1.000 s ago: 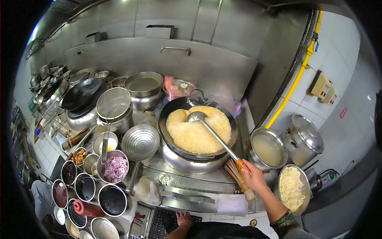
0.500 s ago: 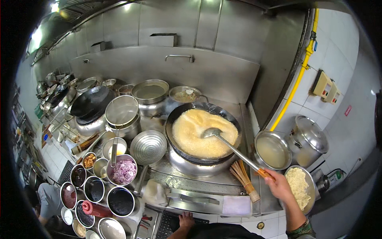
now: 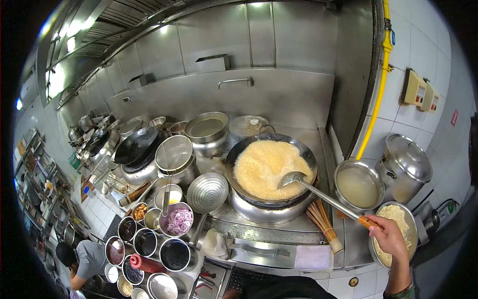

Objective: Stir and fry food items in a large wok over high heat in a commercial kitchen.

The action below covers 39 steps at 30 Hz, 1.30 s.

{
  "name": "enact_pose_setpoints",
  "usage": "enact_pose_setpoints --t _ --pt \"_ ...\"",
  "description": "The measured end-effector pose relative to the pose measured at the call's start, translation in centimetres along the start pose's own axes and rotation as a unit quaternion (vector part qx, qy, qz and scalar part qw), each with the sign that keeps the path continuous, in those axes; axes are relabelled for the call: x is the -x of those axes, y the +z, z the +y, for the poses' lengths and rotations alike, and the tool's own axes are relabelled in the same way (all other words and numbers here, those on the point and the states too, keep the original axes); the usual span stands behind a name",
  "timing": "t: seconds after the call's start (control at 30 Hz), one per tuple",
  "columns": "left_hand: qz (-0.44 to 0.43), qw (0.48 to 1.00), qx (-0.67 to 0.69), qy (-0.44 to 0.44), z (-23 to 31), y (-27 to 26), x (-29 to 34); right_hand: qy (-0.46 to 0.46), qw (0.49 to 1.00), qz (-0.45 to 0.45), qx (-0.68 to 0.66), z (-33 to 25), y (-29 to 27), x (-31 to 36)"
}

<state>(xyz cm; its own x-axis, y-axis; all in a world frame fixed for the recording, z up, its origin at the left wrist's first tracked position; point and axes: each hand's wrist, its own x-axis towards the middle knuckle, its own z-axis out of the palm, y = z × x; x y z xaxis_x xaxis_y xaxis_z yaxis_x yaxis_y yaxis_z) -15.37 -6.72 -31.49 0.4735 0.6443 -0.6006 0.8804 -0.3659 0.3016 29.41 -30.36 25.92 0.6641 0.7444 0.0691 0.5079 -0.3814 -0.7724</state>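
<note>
My right hand (image 3: 392,234) is closed round the orange-brown handle of a long metal ladle (image 3: 331,199). The ladle's bowl dips into pale golden, foaming food in a large black wok (image 3: 234,185), which sits on a round metal burner ring. Just a sliver of my left hand (image 3: 231,295) shows at the lower edge, its fingers out of sight. Below the wok's right side stands a bamboo whisk brush (image 3: 324,226). Under my right wrist is a bowl (image 3: 416,231) of pale, crumbly food.
A perforated skimmer (image 3: 207,193) lies left of the wok, near a bowl of sliced purple onion (image 3: 179,221) and several sauce pots. A basin of cloudy liquid (image 3: 359,185) and a lidded pot (image 3: 406,167) stand at right. Another person (image 3: 92,261) is at lower left.
My view has shifted, so the scene sits further right. The ladle stays in the wok in my right hand. My left hand has mostly dropped out of view.
</note>
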Motion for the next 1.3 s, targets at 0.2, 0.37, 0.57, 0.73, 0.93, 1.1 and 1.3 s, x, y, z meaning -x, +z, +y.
enact_pose_setpoints --t 0.2,0.37,0.57,0.73,0.93,1.1,1.3 --pt "0.006 1.000 -0.009 -0.012 -2.5 -2.5 1.6 -0.004 0.999 0.022 -0.023 2.3 1.0 0.2" --pt "0.006 0.999 -0.022 -0.030 -5.7 -4.9 4.3 0.007 1.000 0.014 -0.024 3.7 3.3 -1.8" --pt "-0.009 0.999 -0.027 -0.035 -7.3 -6.1 7.1 -0.065 0.996 0.054 -0.032 7.2 8.0 -5.1" --pt "-0.031 0.999 -0.020 -0.039 -8.3 -5.3 9.5 -0.065 0.997 0.050 0.009 6.5 10.6 -7.3" --pt "-0.050 0.998 -0.012 -0.028 -8.8 -4.8 10.6 -0.086 0.994 0.067 -0.006 7.1 14.2 -9.9" --pt "-0.059 0.998 -0.003 -0.013 -8.3 -4.8 10.6 -0.092 0.992 0.078 -0.023 7.4 17.2 -11.7" --pt "-0.069 0.998 0.010 0.004 -7.5 -4.1 11.0 -0.119 0.989 0.087 -0.025 7.0 19.3 -13.4"
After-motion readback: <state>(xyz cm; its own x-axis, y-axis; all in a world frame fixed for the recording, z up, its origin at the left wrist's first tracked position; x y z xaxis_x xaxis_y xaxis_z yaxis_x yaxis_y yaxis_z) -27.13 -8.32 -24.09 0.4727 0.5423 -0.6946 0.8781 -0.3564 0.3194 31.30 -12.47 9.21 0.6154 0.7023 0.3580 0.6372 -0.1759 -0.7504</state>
